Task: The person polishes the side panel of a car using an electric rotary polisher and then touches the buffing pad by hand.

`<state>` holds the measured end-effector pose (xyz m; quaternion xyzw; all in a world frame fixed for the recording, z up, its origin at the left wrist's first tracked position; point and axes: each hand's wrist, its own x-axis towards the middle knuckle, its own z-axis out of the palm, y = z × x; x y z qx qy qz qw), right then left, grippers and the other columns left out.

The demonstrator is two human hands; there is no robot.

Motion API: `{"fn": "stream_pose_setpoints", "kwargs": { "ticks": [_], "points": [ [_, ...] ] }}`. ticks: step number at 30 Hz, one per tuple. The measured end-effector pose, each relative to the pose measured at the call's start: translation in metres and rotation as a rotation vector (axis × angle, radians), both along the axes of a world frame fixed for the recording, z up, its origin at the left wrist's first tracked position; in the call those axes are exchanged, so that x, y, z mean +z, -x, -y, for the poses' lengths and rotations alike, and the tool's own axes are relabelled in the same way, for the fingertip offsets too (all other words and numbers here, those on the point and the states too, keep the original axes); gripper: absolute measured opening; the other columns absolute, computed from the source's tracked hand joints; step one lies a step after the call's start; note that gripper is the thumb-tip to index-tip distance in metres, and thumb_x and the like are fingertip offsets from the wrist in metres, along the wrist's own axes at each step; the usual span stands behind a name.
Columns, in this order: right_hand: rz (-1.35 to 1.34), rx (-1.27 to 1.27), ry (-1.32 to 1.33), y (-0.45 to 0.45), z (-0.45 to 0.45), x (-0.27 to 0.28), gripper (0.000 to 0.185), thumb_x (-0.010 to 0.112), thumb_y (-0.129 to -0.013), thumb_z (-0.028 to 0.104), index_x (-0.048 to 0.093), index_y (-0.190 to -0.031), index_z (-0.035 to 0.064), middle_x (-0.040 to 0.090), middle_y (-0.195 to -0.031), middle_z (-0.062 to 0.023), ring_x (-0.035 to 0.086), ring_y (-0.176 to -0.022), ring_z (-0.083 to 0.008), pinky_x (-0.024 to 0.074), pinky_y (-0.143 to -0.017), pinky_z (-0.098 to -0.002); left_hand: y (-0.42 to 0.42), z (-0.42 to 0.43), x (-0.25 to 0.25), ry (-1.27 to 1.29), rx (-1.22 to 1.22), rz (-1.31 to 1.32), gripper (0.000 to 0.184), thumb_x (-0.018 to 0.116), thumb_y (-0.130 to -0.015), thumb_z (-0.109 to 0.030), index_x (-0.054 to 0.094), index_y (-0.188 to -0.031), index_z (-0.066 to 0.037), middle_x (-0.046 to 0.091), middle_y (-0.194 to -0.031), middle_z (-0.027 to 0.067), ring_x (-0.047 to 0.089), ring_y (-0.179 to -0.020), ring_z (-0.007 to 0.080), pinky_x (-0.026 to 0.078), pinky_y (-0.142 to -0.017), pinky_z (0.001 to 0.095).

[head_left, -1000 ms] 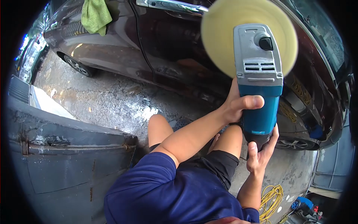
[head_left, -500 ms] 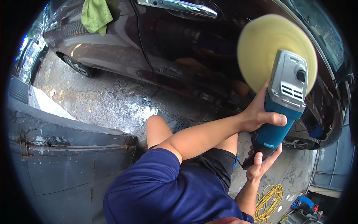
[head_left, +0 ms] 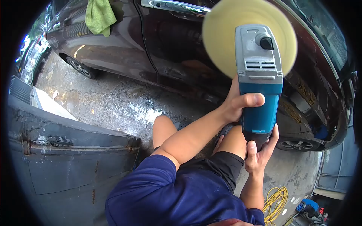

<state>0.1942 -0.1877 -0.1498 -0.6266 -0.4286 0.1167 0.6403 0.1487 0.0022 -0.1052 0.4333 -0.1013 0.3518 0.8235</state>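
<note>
A polisher with a blue body and silver head [head_left: 259, 81] is held up in front of a dark car door [head_left: 177, 45]. Its round yellow pad [head_left: 222, 35] faces the door and looks blurred; the contact side is hidden. My left hand [head_left: 239, 103] grips the blue body from the left, thumb across the near side and the other fingers mostly behind it. Lower down, my right hand [head_left: 260, 152] is closed round the black rear handle [head_left: 256, 137]. A chrome door handle [head_left: 173, 6] lies left of the pad, partly covered by it.
A green cloth [head_left: 100, 17] hangs on the car at upper left. Behind me stands a dark metal panel [head_left: 75, 158] with rust marks. A coiled yellow cord [head_left: 276, 205] lies on the concrete floor [head_left: 113, 101], near blue and grey equipment [head_left: 309, 206].
The polisher has moved left and up across the door, and turned more upright in view. Both hands have moved with it and keep their grip. The pad now overlaps the door handle's end.
</note>
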Motion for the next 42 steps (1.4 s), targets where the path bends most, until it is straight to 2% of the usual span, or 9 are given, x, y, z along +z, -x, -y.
{"fn": "stream_pose_setpoints", "kwargs": {
  "ticks": [3, 5, 7, 9, 11, 15, 19, 26, 42],
  "points": [
    [-0.002, -0.033, -0.007, -0.001, 0.008, -0.003, 0.099, 0.076, -0.095, 0.045, 0.021, -0.16, -0.0054, 0.051, -0.146, -0.0241, 0.061, -0.126, -0.0294, 0.0487, -0.107, -0.0398, -0.001, 0.011, 0.005, 0.03, 0.026, -0.027, 0.076, 0.078, -0.073, -0.035, 0.058, -0.136, 0.003, 0.068, -0.122, 0.0191, 0.072, -0.105, 0.0294, 0.061, -0.09, 0.0426],
    [0.01, -0.041, -0.023, -0.001, 0.018, -0.008, 0.1, 0.078, -0.093, 0.042, 0.02, -0.16, -0.005, 0.051, -0.144, -0.0241, 0.061, -0.125, -0.0299, 0.0488, -0.107, -0.0407, -0.008, 0.018, 0.009, 0.006, 0.029, -0.066, 0.088, 0.084, -0.069, -0.038, 0.049, -0.141, -0.003, 0.064, -0.122, 0.0129, 0.064, -0.111, 0.0232, 0.053, -0.099, 0.0386],
    [-0.006, -0.09, 0.061, 0.004, 0.033, -0.01, 0.104, 0.082, -0.091, 0.039, 0.017, -0.16, -0.005, 0.052, -0.141, -0.0235, 0.061, -0.123, -0.0302, 0.049, -0.106, -0.0417, -0.022, 0.026, 0.0, -0.041, -0.012, -0.083, 0.099, 0.087, -0.069, -0.035, 0.037, -0.149, -0.004, 0.058, -0.131, 0.0139, 0.059, -0.121, 0.0242, 0.049, -0.105, 0.0409],
    [0.031, -0.152, 0.083, 0.0, 0.047, -0.025, 0.109, 0.089, -0.084, 0.031, 0.017, -0.159, -0.0021, 0.054, -0.134, -0.0209, 0.064, -0.115, -0.0292, 0.0511, -0.103, -0.0425, -0.03, 0.044, 0.0, -0.028, 0.016, -0.107, 0.103, 0.088, -0.069, -0.034, 0.033, -0.15, -0.003, 0.054, -0.134, 0.0149, 0.056, -0.125, 0.025, 0.047, -0.108, 0.0421],
    [-0.291, -0.138, 0.191, 0.005, 0.05, -0.021, 0.11, 0.094, -0.077, 0.021, 0.021, -0.157, 0.001, 0.054, -0.13, -0.0184, 0.063, -0.112, -0.0282, 0.0508, -0.101, -0.0426, -0.027, 0.057, 0.0, -0.043, 0.074, -0.145, 0.105, 0.089, -0.071, -0.034, 0.03, -0.151, 0.0, 0.056, -0.134, 0.0159, 0.057, -0.124, 0.0237, 0.046, -0.108, 0.0403],
    [-0.27, -0.096, 0.123, 0.002, 0.031, -0.042, 0.103, 0.091, -0.072, 0.007, 0.029, -0.154, 0.0026, 0.051, -0.134, -0.0145, 0.055, -0.123, -0.0258, 0.0462, -0.107, -0.0419, -0.009, 0.054, 0.001, -0.145, 0.296, -0.308, 0.097, 0.092, -0.072, -0.031, 0.034, -0.142, 0.003, 0.056, -0.13, 0.0173, 0.057, -0.123, 0.0236, 0.047, -0.109, 0.0404],
    [-0.247, 0.119, 0.028, 0.001, -0.017, -0.039, 0.105, 0.091, -0.073, 0.006, 0.028, -0.157, 0.0023, 0.051, -0.141, -0.015, 0.053, -0.13, -0.0257, 0.0445, -0.111, -0.0417, 0.021, 0.028, 0.009, -0.226, 0.449, -0.317, 0.092, 0.091, -0.074, -0.026, 0.035, -0.141, 0.002, 0.058, -0.129, 0.0169, 0.06, -0.12, 0.0222, 0.05, -0.105, 0.0395],
    [-0.152, 0.336, -0.055, 0.007, -0.082, -0.055, 0.105, 0.093, -0.073, 0.011, 0.029, -0.156, 0.0041, 0.059, -0.136, -0.0177, 0.06, -0.127, -0.0268, 0.0497, -0.107, -0.0415, 0.056, -0.007, 0.022, -0.28, 0.663, -0.305, 0.08, 0.091, -0.074, -0.024, 0.037, -0.127, 0.003, 0.063, -0.119, 0.0187, 0.066, -0.109, 0.0217, 0.055, -0.096, 0.0373],
    [-0.178, 0.425, -0.13, 0.021, -0.101, -0.073, 0.103, 0.093, -0.072, 0.009, 0.032, -0.155, 0.0053, 0.059, -0.14, -0.0159, 0.058, -0.13, -0.0254, 0.0472, -0.109, -0.0411, 0.073, -0.008, 0.017, -0.312, 0.778, -0.381, 0.08, 0.091, -0.075, -0.021, 0.036, -0.128, 0.003, 0.064, -0.12, 0.0196, 0.067, -0.109, 0.0229, 0.055, -0.096, 0.0373]
  ]
}}
